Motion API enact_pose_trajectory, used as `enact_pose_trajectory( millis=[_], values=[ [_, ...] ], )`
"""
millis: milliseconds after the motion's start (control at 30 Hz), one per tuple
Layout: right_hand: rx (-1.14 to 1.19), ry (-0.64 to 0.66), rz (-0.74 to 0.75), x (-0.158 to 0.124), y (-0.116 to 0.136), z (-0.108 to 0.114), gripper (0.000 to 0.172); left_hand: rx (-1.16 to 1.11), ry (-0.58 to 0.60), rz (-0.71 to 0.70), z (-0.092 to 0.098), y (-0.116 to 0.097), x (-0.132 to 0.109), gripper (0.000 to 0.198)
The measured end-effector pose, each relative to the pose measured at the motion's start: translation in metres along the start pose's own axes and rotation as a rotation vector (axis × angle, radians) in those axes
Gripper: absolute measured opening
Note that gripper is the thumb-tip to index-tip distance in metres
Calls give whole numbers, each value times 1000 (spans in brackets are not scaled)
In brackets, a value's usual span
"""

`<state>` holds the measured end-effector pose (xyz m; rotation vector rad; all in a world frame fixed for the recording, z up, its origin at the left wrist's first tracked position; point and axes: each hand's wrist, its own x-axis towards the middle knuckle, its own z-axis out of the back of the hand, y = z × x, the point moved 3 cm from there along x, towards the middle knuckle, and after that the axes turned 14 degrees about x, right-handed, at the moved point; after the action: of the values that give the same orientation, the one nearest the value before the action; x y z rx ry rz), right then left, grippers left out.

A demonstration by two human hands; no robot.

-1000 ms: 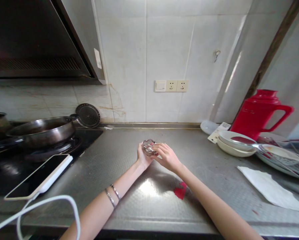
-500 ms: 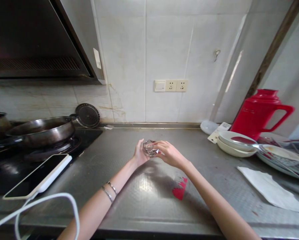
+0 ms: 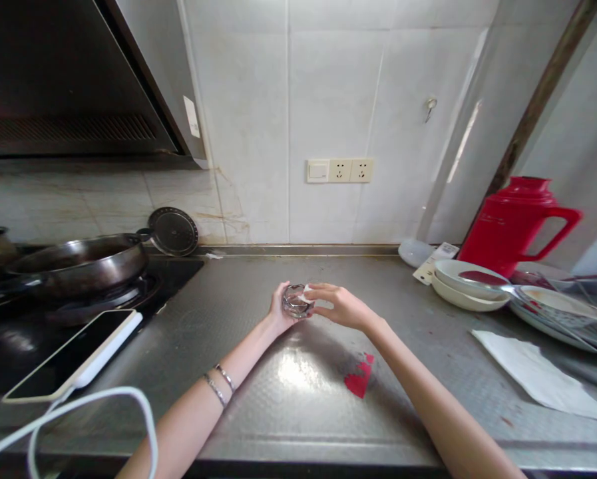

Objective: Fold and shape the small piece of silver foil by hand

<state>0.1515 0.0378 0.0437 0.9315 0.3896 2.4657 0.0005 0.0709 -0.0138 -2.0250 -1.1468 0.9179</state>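
Note:
My left hand (image 3: pixel 279 314) is wrapped round a small clear glass cup (image 3: pixel 294 303), its rim tilted up toward me. The cup is held above the metal counter, near the middle of the view. At the cup's right rim, my right hand (image 3: pixel 341 307) pinches a small white wad (image 3: pixel 307 291) that looks like tissue. Its fingertips are at the cup's edge and partly hide the wad. Two silvery bracelets (image 3: pixel 218 384) circle my left forearm.
Left, a steel pan (image 3: pixel 81 263) sits on the black stove, with a phone (image 3: pixel 76 352) and white cable in front. Right stand a red thermos jug (image 3: pixel 512 223), stacked bowls (image 3: pixel 470 293) and a white paper sheet (image 3: pixel 538 376). A red patch (image 3: pixel 359 379) marks the steel counter (image 3: pixel 258 419).
My right hand has drawn back slightly to the right, out of the cup toward its rim. The white wad shows at the fingertips now. My left hand keeps hold of the cup.

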Motion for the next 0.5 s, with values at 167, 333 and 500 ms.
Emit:
enact_pose_trajectory(
  millis=[167,333,500],
  values=[
    [49,-106,81,-2,-8,-7,26,-13,-123,-98,1,2,1,39],
    [72,-287,120,-6,-13,-15,21,-74,-211,-176,-2,4,-2,43],
    [-38,-423,247,-10,-2,-28,23,-147,-309,-205,2,4,-2,42]
  ],
)
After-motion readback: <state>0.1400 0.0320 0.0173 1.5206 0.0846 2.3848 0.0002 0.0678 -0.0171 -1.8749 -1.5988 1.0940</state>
